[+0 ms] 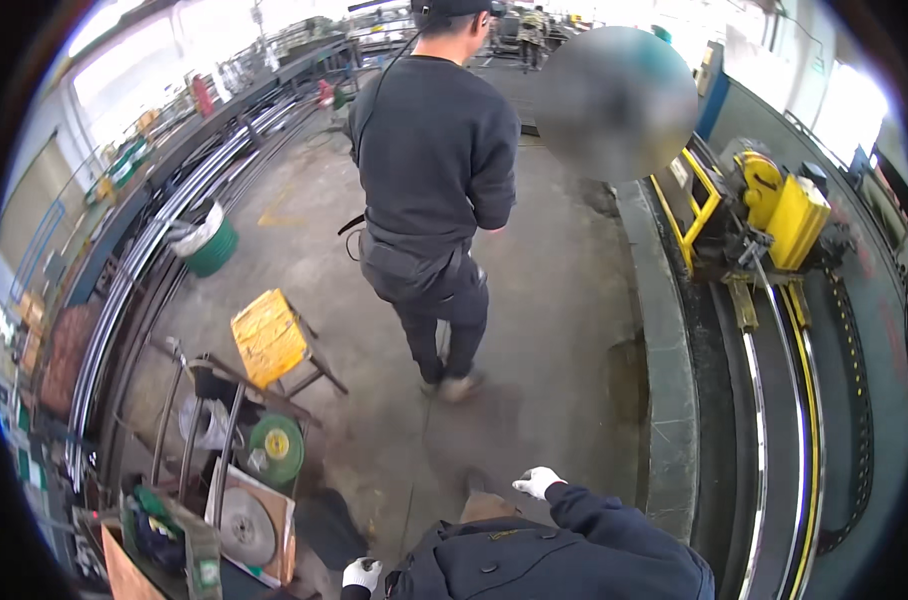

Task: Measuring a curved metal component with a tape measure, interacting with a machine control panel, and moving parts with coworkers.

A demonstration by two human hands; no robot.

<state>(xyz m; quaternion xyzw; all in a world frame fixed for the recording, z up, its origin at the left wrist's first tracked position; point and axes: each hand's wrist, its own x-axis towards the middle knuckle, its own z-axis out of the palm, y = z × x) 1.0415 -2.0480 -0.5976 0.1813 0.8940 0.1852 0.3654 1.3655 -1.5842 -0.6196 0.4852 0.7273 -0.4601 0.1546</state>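
Observation:
My left hand (362,573), in a white glove, hangs low beside my dark jacket (494,562). Its fingers look curled in, and nothing shows in them. My right hand (540,483), also white-gloved, is held out in front of my body with the fingers loosely apart and no object in it. Neither hand touches anything. Nearest to the left hand is a grey disc (248,526) on a board, beside a metal-framed rack (186,440). A person in dark clothes (434,160) is ahead of me, back turned.
A stool with a yellow top (268,338) and a green round reel (276,448) stand at the left. Beyond are a green bucket (212,245) and long metal bars (134,290). Along the right runs a railed machine with a yellow carriage (799,222) behind a grey ledge (669,400).

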